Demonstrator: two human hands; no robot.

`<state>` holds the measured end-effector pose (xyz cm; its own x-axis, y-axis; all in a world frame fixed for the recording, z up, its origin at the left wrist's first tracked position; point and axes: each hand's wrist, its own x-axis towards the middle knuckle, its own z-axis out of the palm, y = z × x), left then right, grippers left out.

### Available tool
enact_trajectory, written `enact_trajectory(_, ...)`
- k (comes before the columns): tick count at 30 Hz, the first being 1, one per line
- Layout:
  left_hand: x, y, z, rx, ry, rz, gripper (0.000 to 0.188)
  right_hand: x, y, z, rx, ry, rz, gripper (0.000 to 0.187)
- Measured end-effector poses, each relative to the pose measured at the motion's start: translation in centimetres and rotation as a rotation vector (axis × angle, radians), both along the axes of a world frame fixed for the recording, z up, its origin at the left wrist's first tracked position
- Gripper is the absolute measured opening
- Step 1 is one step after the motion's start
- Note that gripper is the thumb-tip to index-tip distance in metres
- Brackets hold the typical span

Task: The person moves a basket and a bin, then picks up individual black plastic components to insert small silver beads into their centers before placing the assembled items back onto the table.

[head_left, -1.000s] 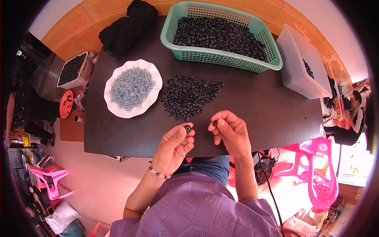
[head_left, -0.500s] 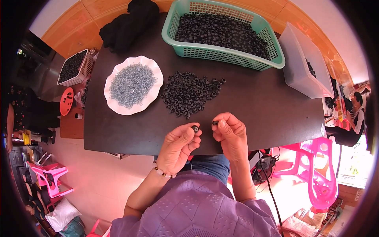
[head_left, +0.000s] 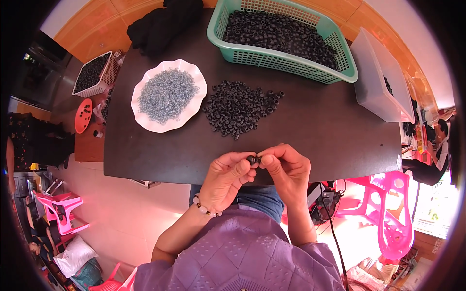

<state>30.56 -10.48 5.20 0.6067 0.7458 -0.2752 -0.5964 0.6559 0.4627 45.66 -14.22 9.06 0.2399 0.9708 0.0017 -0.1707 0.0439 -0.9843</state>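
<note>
Between the thumb and finger of my left hand point(head_left: 224, 177) is a small round black part point(head_left: 251, 159) with a hole. My right hand point(head_left: 287, 170) pinches a second, smaller black piece point(head_left: 259, 161) against it; the fingertips hide most of that piece. Both hands meet just over the table's near edge. Beyond them lies a loose pile of small black ring-shaped parts point(head_left: 239, 107). Left of the pile, a white wavy-rimmed plate point(head_left: 198, 101) holds many small clear bluish pieces point(head_left: 167, 95).
A green basket point(head_left: 286, 62) full of black parts stands at the back of the dark table point(head_left: 330, 131). To its right is a clear plastic bin point(head_left: 381, 87); black cloth point(head_left: 165, 24) lies back left. A pink chair point(head_left: 388, 213) stands right, and people are visible at both sides.
My hands have come together, bringing the right hand's small piece up against the black part in my left. The view has shifted slightly.
</note>
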Motion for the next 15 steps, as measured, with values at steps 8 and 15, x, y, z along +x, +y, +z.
enact_trajectory(8,-0.12,-0.03,0.04,0.032,-0.010,0.001,0.023,0.23,-0.15,0.06,-0.016,-0.090,0.000,0.013)
enact_trajectory(15,-0.13,-0.05,-0.17,0.073,0.013,0.008,0.024,0.07,-0.07,0.13,0.020,-0.146,-0.024,0.011)
